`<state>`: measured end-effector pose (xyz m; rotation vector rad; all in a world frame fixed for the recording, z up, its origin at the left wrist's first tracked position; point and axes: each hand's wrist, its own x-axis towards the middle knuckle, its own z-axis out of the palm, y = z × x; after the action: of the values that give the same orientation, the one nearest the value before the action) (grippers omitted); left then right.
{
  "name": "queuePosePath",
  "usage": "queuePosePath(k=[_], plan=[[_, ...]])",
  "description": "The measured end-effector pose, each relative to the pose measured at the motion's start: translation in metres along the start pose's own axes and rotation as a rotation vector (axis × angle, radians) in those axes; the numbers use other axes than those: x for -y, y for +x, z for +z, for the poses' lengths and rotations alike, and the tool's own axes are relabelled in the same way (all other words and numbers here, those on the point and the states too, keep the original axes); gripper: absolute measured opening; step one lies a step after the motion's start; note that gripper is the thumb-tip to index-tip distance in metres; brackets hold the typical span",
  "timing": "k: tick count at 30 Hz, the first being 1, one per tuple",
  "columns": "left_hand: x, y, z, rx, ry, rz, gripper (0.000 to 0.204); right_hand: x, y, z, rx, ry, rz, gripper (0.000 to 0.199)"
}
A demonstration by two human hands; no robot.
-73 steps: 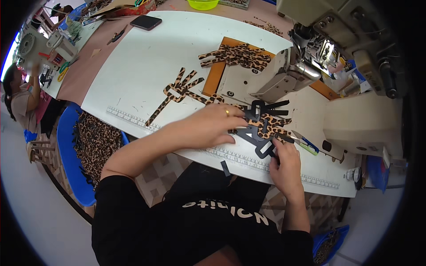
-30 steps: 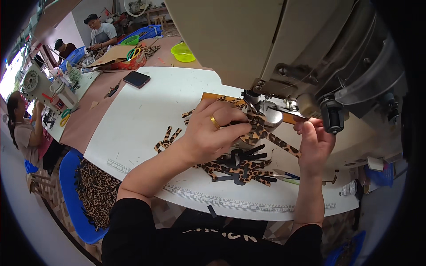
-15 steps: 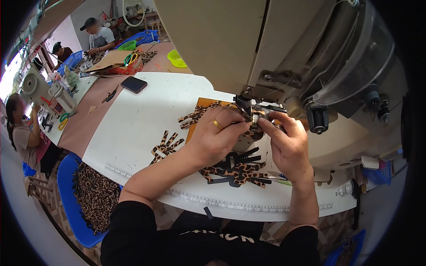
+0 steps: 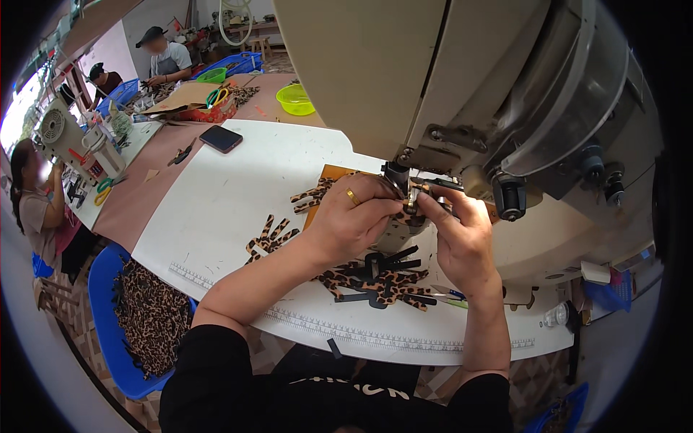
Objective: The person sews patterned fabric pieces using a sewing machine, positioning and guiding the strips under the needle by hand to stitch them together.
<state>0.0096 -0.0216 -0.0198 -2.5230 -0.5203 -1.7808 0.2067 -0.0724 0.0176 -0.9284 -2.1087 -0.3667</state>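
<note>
Under the sewing machine (image 4: 368,86), both hands meet at the presser foot (image 4: 397,175). My left hand (image 4: 357,216), with a ring on one finger, pinches a leopard-print fabric piece (image 4: 410,219) from the left. On its right side my right hand (image 4: 462,234) holds the same piece between thumb and fingers. Fingers and foot hide most of the piece. Below the hands lies a pile of leopard-print and black strap-like cutouts (image 4: 393,283). Left of it is a single finger-shaped leopard cutout (image 4: 271,237), and another leopard cutout (image 4: 314,195) lies beside my left hand.
Small scissors (image 4: 451,292) lie near my right wrist. A phone (image 4: 221,138) rests on the white table (image 4: 216,195), whose near edge carries a ruler strip (image 4: 346,332). A blue basket (image 4: 108,332) of leopard pieces stands lower left. Co-workers sit at the far left.
The view has shifted slightly. Both hands stay at the presser foot, with small finger movements around the fabric piece. The cutouts on the table keep their places.
</note>
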Motion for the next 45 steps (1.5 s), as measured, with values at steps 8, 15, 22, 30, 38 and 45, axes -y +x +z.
queuePosePath(k=[8,15,22,30,38,45], plan=[[0.007,-0.006,-0.002,0.025,0.112,-0.071,0.027,-0.012,-0.004,0.000,0.077,-0.014,0.068,0.043],[-0.002,0.002,-0.007,-0.085,0.224,0.062,0.031,0.005,-0.004,-0.019,0.089,-0.088,0.096,0.041],[-0.024,-0.001,0.004,0.066,0.193,0.126,0.035,0.024,-0.006,-0.044,0.183,0.285,0.285,0.032],[-0.029,0.004,0.008,0.062,0.139,0.137,0.038,0.001,-0.009,-0.024,0.130,0.244,0.237,0.039],[-0.022,0.005,0.010,0.067,0.059,0.079,0.032,-0.005,-0.007,-0.020,0.073,0.176,0.150,0.036],[-0.031,0.028,-0.020,0.237,-0.220,-0.188,0.026,0.007,-0.004,-0.025,0.006,0.246,0.136,0.027]])
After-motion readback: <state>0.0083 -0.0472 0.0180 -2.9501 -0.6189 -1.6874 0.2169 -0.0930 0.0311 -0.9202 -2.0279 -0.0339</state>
